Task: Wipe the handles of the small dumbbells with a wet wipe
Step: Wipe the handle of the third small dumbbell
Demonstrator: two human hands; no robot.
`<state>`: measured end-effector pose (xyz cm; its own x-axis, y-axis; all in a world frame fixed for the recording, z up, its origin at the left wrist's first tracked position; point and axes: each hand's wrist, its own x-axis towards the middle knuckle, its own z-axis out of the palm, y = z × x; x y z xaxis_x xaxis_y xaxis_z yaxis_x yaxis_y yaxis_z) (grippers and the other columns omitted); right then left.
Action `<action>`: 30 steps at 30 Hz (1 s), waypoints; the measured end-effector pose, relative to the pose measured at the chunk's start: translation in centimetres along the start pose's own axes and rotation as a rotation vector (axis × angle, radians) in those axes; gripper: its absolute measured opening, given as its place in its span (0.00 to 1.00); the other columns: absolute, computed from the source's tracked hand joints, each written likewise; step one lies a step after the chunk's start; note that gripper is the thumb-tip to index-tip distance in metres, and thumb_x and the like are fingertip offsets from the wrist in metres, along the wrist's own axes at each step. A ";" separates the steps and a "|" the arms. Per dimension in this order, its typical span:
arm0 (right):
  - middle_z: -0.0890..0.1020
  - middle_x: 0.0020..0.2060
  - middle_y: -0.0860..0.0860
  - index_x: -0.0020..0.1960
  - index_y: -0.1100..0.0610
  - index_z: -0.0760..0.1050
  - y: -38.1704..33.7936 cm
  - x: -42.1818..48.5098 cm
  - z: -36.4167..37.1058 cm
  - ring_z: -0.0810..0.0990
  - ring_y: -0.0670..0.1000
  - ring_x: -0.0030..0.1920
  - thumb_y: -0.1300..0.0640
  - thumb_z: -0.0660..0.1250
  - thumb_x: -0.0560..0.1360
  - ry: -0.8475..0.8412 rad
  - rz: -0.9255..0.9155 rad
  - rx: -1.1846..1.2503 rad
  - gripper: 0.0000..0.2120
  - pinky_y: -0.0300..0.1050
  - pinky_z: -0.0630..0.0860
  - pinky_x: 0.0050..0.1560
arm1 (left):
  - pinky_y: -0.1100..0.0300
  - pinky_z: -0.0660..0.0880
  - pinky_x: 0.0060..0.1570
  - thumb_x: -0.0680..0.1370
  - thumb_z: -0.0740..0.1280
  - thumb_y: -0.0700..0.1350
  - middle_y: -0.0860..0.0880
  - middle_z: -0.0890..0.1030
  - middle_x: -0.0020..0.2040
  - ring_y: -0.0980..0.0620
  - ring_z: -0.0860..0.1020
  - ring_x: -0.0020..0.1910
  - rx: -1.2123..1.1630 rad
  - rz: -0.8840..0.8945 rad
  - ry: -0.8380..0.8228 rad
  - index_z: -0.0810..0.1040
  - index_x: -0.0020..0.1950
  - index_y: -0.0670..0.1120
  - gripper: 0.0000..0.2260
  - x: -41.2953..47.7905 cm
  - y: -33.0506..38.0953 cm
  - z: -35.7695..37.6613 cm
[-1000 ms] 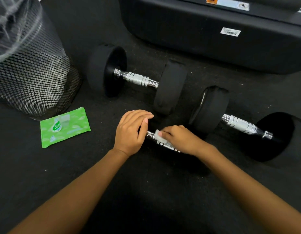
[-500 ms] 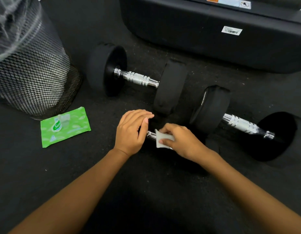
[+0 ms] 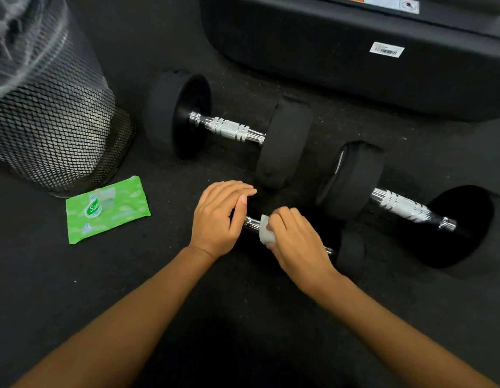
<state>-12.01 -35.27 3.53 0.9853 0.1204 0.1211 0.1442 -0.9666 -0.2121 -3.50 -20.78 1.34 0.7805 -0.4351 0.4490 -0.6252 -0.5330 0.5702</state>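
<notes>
A small dumbbell (image 3: 351, 249) with black ends and a chrome handle (image 3: 251, 223) lies on the dark floor in front of me. My left hand (image 3: 218, 217) is cupped over its left end, which is hidden under the palm. My right hand (image 3: 296, 242) pinches a folded white wet wipe (image 3: 265, 233) around the handle, close to my left hand. Only a short stretch of chrome shows on either side of the wipe and hand.
Two bigger dumbbells lie beyond: one (image 3: 232, 130) at centre, another (image 3: 400, 204) to the right, close to the small one. A green wipes pack (image 3: 107, 208) lies at left beside a mesh bin (image 3: 47, 121). A black machine base (image 3: 355, 65) spans the back.
My right hand has slid the wipe leftwards along the handle, towards my left hand, and more of the wipe now shows. My left hand has stayed on the dumbbell's end.
</notes>
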 end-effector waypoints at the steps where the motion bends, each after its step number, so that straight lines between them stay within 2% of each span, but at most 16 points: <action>1: 0.75 0.38 0.51 0.43 0.56 0.70 0.0 0.0 0.2 0.73 0.49 0.35 0.60 0.79 0.56 0.007 0.001 -0.001 0.21 0.38 0.68 0.36 | 0.54 0.68 0.63 0.79 0.56 0.44 0.49 0.82 0.53 0.54 0.76 0.58 -0.005 -0.003 0.002 0.81 0.55 0.44 0.14 0.0 0.0 0.0; 4: 0.75 0.38 0.51 0.41 0.57 0.72 -0.7 1.0 0.7 0.73 0.50 0.36 0.62 0.77 0.59 0.033 -0.003 0.043 0.17 0.39 0.67 0.37 | 0.54 0.68 0.63 0.79 0.56 0.44 0.50 0.82 0.53 0.53 0.76 0.58 -0.011 -0.004 -0.002 0.81 0.55 0.44 0.14 0.0 0.1 0.1; 10: 0.78 0.41 0.55 0.46 0.61 0.75 -0.4 0.5 0.6 0.76 0.53 0.39 0.60 0.78 0.60 0.016 0.048 0.155 0.18 0.45 0.75 0.36 | 0.54 0.67 0.63 0.79 0.55 0.44 0.49 0.82 0.53 0.54 0.76 0.58 -0.008 -0.003 -0.006 0.81 0.55 0.44 0.15 0.0 0.0 0.0; 14: 0.80 0.43 0.55 0.51 0.62 0.77 0.4 -0.2 0.3 0.79 0.55 0.41 0.59 0.77 0.63 0.018 0.074 0.101 0.18 0.46 0.78 0.43 | 0.56 0.67 0.63 0.79 0.55 0.44 0.49 0.82 0.53 0.54 0.76 0.58 -0.007 -0.005 0.007 0.81 0.54 0.44 0.15 0.0 0.1 0.1; 16: 0.80 0.46 0.55 0.54 0.62 0.77 0.1 0.7 0.1 0.79 0.56 0.46 0.56 0.72 0.70 -0.057 0.096 0.091 0.15 0.47 0.76 0.47 | 0.56 0.67 0.63 0.79 0.55 0.44 0.49 0.82 0.53 0.54 0.76 0.58 -0.007 -0.004 0.013 0.81 0.54 0.44 0.15 0.0 0.0 0.1; 18: 0.79 0.50 0.55 0.56 0.60 0.75 -0.3 2.3 0.0 0.77 0.54 0.51 0.53 0.62 0.78 -0.208 0.164 0.199 0.13 0.46 0.72 0.51 | 0.56 0.67 0.63 0.79 0.55 0.44 0.49 0.82 0.53 0.54 0.76 0.58 -0.006 -0.001 0.009 0.81 0.54 0.44 0.15 0.0 0.0 0.1; 20: 0.79 0.49 0.56 0.52 0.60 0.75 -0.5 4.0 -0.3 0.78 0.55 0.50 0.52 0.56 0.80 -0.360 0.250 0.330 0.14 0.48 0.73 0.48 | 0.55 0.68 0.62 0.79 0.55 0.44 0.49 0.82 0.53 0.54 0.76 0.57 -0.006 0.004 0.005 0.81 0.54 0.44 0.15 0.0 0.1 0.1; 23: 0.80 0.48 0.56 0.53 0.58 0.76 0.1 4.7 -0.8 0.79 0.56 0.49 0.51 0.56 0.80 -0.470 0.271 0.444 0.13 0.48 0.73 0.46 | 0.56 0.67 0.63 0.79 0.56 0.43 0.49 0.82 0.53 0.54 0.76 0.57 -0.003 0.010 0.011 0.81 0.54 0.44 0.15 0.1 0.0 0.0; 27: 0.79 0.58 0.52 0.64 0.53 0.73 2.3 3.1 -1.8 0.77 0.52 0.58 0.50 0.62 0.78 -0.514 0.265 0.472 0.16 0.46 0.72 0.57 | 0.57 0.66 0.63 0.79 0.56 0.43 0.50 0.82 0.52 0.54 0.76 0.57 -0.001 0.013 0.013 0.81 0.54 0.44 0.14 0.0 0.0 0.1; 28: 0.80 0.56 0.52 0.63 0.53 0.74 2.8 2.9 -1.9 0.77 0.51 0.56 0.49 0.62 0.78 -0.534 0.283 0.470 0.16 0.45 0.73 0.56 | 0.56 0.66 0.63 0.79 0.56 0.43 0.50 0.82 0.52 0.54 0.76 0.57 -0.003 0.010 0.011 0.81 0.54 0.44 0.14 0.0 0.0 0.1; 30: 0.81 0.46 0.51 0.58 0.53 0.76 3.2 3.3 -1.6 0.78 0.51 0.48 0.47 0.60 0.78 -0.579 0.317 0.481 0.14 0.43 0.73 0.46 | 0.55 0.67 0.63 0.79 0.56 0.43 0.50 0.82 0.52 0.55 0.76 0.57 -0.010 0.006 0.010 0.81 0.54 0.44 0.14 0.0 0.0 0.1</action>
<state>-8.43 -38.28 4.81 0.8581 0.0825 -0.5067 -0.2556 -0.7874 -0.5610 -3.51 -20.88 1.24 0.7768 -0.4311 0.4591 -0.6297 -0.5233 0.5741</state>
